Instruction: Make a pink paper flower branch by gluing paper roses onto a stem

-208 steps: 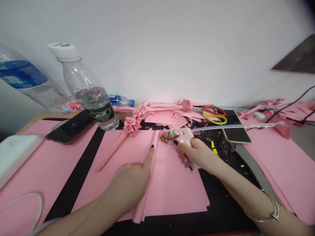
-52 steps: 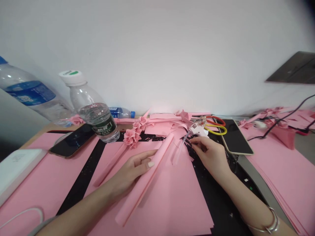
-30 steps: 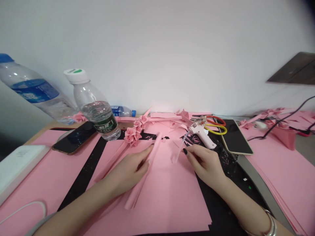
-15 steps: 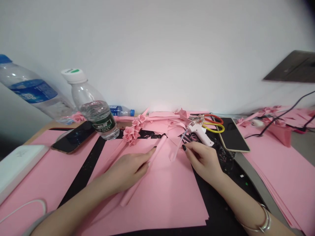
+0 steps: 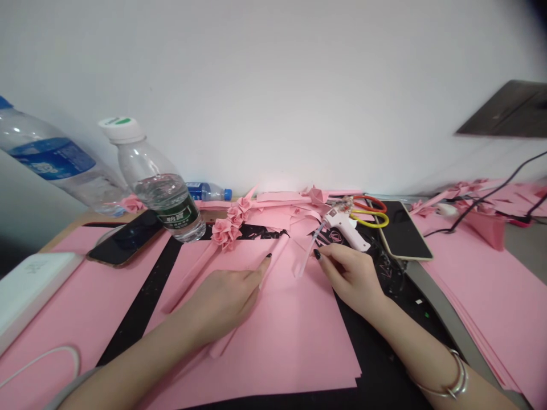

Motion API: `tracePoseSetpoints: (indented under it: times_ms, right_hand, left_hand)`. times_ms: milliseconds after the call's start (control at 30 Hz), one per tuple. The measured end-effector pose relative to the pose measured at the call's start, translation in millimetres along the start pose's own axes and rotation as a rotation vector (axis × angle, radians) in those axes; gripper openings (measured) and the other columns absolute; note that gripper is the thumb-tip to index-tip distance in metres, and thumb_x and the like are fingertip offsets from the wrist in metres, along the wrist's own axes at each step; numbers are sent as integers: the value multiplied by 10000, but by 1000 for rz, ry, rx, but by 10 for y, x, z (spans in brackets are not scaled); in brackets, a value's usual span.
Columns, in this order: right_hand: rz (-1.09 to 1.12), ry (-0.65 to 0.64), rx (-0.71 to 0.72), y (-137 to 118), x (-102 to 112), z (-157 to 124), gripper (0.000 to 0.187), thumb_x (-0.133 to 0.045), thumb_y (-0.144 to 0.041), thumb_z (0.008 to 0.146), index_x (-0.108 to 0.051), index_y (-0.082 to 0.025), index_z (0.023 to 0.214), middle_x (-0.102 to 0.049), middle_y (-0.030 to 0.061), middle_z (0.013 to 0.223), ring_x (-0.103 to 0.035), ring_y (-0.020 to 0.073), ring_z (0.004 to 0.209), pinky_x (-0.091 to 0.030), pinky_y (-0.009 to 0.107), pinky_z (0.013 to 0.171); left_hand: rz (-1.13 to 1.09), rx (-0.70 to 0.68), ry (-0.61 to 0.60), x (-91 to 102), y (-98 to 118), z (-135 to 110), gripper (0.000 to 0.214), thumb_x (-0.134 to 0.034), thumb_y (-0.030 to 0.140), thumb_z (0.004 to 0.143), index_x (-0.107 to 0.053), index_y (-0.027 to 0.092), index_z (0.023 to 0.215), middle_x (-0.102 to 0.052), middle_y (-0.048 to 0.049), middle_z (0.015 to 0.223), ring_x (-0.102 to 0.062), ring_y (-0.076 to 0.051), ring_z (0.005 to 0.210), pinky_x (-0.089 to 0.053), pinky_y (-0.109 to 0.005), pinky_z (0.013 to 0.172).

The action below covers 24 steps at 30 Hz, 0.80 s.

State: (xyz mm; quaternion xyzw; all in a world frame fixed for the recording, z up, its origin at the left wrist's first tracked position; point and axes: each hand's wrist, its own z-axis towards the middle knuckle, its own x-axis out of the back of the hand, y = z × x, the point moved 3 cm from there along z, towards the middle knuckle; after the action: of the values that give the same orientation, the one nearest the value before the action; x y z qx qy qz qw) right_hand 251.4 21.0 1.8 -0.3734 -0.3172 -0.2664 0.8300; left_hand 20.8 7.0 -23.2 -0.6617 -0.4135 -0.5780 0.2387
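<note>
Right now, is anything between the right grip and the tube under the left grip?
Yes: the translucent stick at the glue gun lies between the right grip and paper tube, which the left grip partly covers.

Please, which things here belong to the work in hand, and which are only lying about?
Probably for the work:
pink paper tube under the left hand
paper sheets
glue gun and glue stick near the right hand
paper flowers
scissors

Apparently lying about:
water bottle
blue-labelled bottles
two phones

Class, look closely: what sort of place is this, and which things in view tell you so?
It looks like a tabletop papercraft workspace, judging by the folded pink paper roses, the white glue gun and the pink paper sheets spread about.
</note>
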Motion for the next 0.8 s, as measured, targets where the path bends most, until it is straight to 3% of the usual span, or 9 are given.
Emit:
tracePoseSetpoints:
  times_ms: [300, 533, 700, 800]
  right_hand:
    - [8, 11, 16, -1, 1, 0, 173, -502, -124, 912, -598, -195, 787, -622, -1, 634, -573, 124, 545, -439, 219, 538]
    - [7, -8, 4, 7, -4, -4, 177, -495, -127, 915, -593, -197, 785, -621, 2, 635, -574, 127, 548, -446, 226, 547]
    - [6, -8, 5, 4, 3, -9, 181, -491, -127, 915, -579, -200, 775, -611, -1, 631, -563, 124, 542, -439, 225, 540]
    - [2, -7, 4, 5, 2, -11, 182, -488, -128, 914, -575, -201, 771, -595, -5, 622, -551, 122, 536, -432, 224, 530]
  left_hand:
    - [72, -42, -62, 26, 112, 17, 651, -374, 61, 889, -298, 76, 1536, -745, -105, 915, -716, -267, 818, -518, -344, 636]
    - [94, -74, -80, -21, 222, 50, 697, -405, 43, 857, -297, 107, 1543, -739, -111, 955, -707, -269, 798, -520, -341, 618]
    - [32, -14, -57, 1, 159, 20, 614, -337, 116, 929, -318, 150, 1542, -750, -100, 1036, -717, -255, 854, -504, -323, 650]
    - [79, 71, -82, 61, 82, -19, 612, -317, 141, 950, -283, 144, 1561, -764, -98, 932, -721, -256, 778, -460, -312, 595]
